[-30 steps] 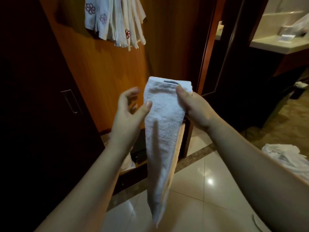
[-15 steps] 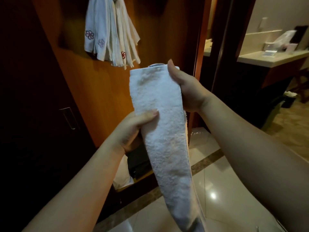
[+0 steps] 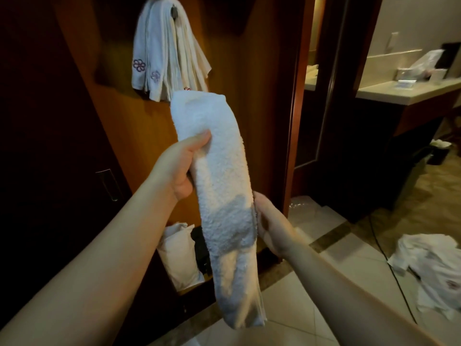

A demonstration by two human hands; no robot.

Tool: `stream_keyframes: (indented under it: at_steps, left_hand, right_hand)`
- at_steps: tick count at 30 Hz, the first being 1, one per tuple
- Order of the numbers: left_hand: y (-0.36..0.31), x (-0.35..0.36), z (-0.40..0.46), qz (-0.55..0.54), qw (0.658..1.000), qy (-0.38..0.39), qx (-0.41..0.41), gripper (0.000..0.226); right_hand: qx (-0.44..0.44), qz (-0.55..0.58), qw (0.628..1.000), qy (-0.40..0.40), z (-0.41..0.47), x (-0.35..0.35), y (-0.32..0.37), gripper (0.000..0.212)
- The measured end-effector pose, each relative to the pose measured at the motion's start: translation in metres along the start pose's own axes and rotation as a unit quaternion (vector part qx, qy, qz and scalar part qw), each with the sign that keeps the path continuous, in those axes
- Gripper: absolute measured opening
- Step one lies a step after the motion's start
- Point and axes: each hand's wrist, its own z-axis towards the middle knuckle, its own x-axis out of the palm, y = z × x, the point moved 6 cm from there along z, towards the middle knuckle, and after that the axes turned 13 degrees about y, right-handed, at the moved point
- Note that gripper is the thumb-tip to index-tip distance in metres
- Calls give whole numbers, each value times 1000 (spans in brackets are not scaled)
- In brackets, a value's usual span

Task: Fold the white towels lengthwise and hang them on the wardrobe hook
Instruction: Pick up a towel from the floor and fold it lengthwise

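Towel [image 3: 219, 171] gripped by left hand [image 3: 178, 168], right hand [image 3: 272, 228] lower.

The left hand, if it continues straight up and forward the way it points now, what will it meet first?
Probably the hanging towels on the wardrobe hook. The left hand, gripping the folded towel, points toward them, and the towel's top would likely arrive first. Depth is unclear.

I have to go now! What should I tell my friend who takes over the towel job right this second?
Left hand grips the folded white towel near its top.
Right hand holds its lower edge.
Done: this towel is folded lengthwise; several towels already hang on the wardrobe hook.
Left: hang this one on the hook, then fold the heap of towels on the floor.
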Motion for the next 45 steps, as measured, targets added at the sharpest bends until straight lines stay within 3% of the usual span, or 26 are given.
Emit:
stream_keyframes:
  at_steps: [5, 11, 13, 17, 21, 25, 27, 29, 31, 32, 35, 39, 42, 45]
  left_hand:
    - [-12, -7, 2, -4, 1000, 10, 18, 45]
    - [-21, -4, 3, 29, 998, 37, 41, 47]
    - [-23, -4, 3, 48, 997, 45, 43, 42]
    - [-33, -3, 4, 70, 994, 51, 65, 41]
    - [-40, -6, 7, 62, 995, 28, 70, 38]
    - [-38, -8, 8, 34, 997, 12, 67, 38]
    - [-38, -8, 10, 12, 998, 9, 63, 34]
    - [-39, -9, 11, 7, 998, 2, 60, 31]
    - [-42, -9, 13, 24, 998, 7, 52, 32]
    - [-42, -8, 14, 35, 998, 19, 41, 34]
    - [-39, -5, 21, 51, 997, 54, 6, 32]
    - [-41, -11, 36, 57, 997, 37, -21, 34]
    - [-38, -22, 49, 96, 995, -5, -41, 31]
    - [-32, -33, 61, 122, 989, -47, -62, 30]
  right_hand:
    - [-105, -166, 977, -82, -12, 11, 10, 51]
    - [-89, -254, 960, -77, -11, 24, 32, 46]
    - [-88, -297, 948, -76, -11, 24, 40, 34]
    - [-101, -306, 944, -74, -14, 29, 43, 9]
    - [-137, -309, 934, -116, -18, 34, 44, 21]
    - [-171, -286, 934, -131, -15, 35, 45, 7]
    - [-169, -248, 946, -125, -12, 31, 47, 26]
    - [-122, -256, 954, -92, -8, 27, 48, 69]
    - [-43, -271, 962, -17, -1, 24, 47, 103]
    - [-3, -233, 972, 34, 2, 23, 44, 109]
    - [108, -167, 966, 166, 4, 24, 37, 97]
    - [161, -263, 931, 195, 4, 23, 34, 56]
    - [140, -280, 930, 190, 1, 26, 34, 58]
    - [124, -147, 966, 172, -3, 26, 25, 74]
